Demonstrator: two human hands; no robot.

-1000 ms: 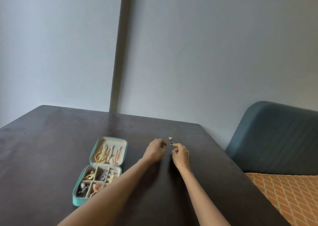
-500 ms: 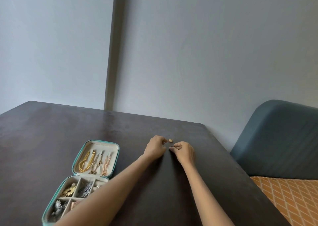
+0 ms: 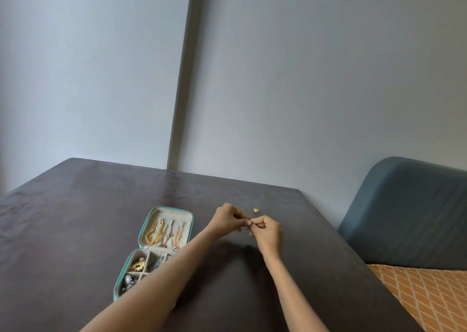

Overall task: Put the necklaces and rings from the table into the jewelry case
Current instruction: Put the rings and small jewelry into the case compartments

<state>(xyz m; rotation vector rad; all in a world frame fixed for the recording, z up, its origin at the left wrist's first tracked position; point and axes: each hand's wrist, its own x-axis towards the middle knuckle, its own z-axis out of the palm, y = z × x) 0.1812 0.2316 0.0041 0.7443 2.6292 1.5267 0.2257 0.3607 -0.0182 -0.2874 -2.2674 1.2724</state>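
Note:
A teal jewelry case lies open on the dark table, left of my hands. Its lid holds several gold and rose chains. My left forearm covers part of the lower tray's compartments, where small pieces lie. My left hand and my right hand meet fingertip to fingertip just above the table. Together they pinch a small dark ring. A gold ring lies on the table just beyond my hands.
The table's far edge meets a pale wall. Its right edge runs beside a blue-grey padded seat back and an orange patterned cushion.
My right hand picked the dark ring off the table and lifted it. My left hand came in to meet it. The gold ring has not moved.

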